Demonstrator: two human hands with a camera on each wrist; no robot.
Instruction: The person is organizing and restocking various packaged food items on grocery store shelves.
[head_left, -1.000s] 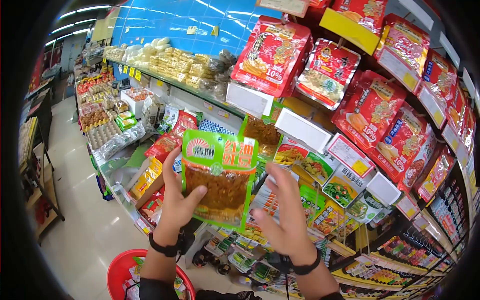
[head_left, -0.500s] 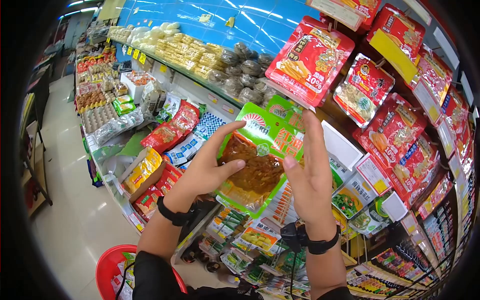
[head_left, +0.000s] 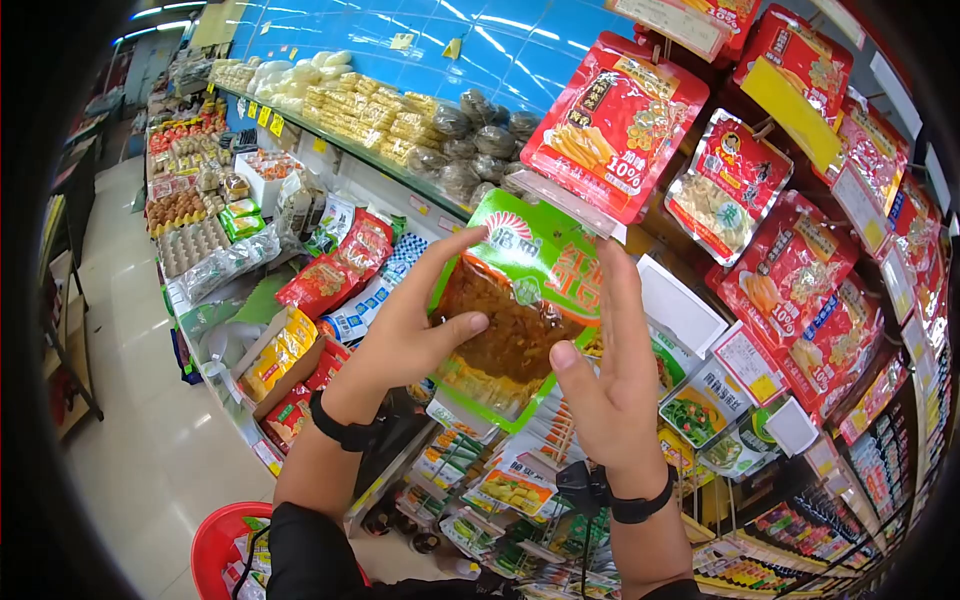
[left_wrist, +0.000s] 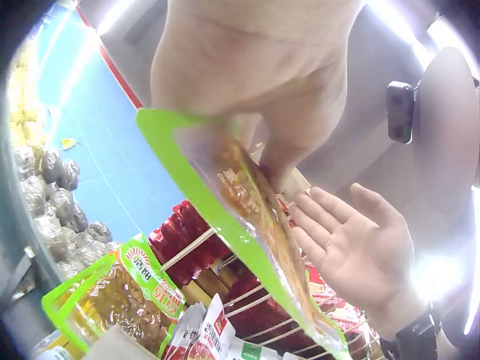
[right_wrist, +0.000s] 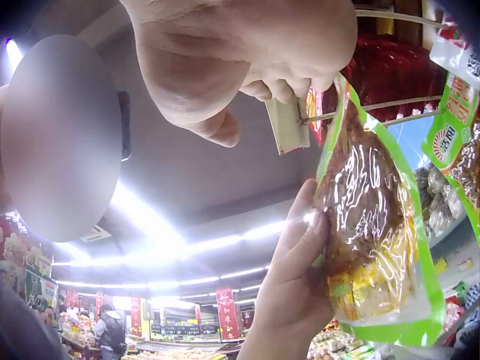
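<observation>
A green-edged packet of brown pickled food (head_left: 510,310) is held up in the middle of the head view. The left hand (head_left: 420,320) grips its left side, thumb across the front. At the packet's right edge stands the right hand (head_left: 615,365), fingers straight and thumb apart; the left wrist view shows its palm (left_wrist: 356,251) facing the packet (left_wrist: 247,217), with a gap between them. In the right wrist view the left hand (right_wrist: 292,289) pinches the packet (right_wrist: 371,232) at one side. A similar packet (left_wrist: 124,300) hangs behind.
Red food pouches (head_left: 625,130) hang on hooks at the upper right, above price tags and more packets. Noodle bags (head_left: 370,115) line a glass shelf. A red basket (head_left: 215,540) holding packets stands at the lower left. A person (right_wrist: 111,330) stands far off in the right wrist view.
Since a second ago, both hands and the packet have shifted right and up in the head view, and the packet has tilted. The right hand's fingers have straightened upward beside it. Little differs over the last half second.
</observation>
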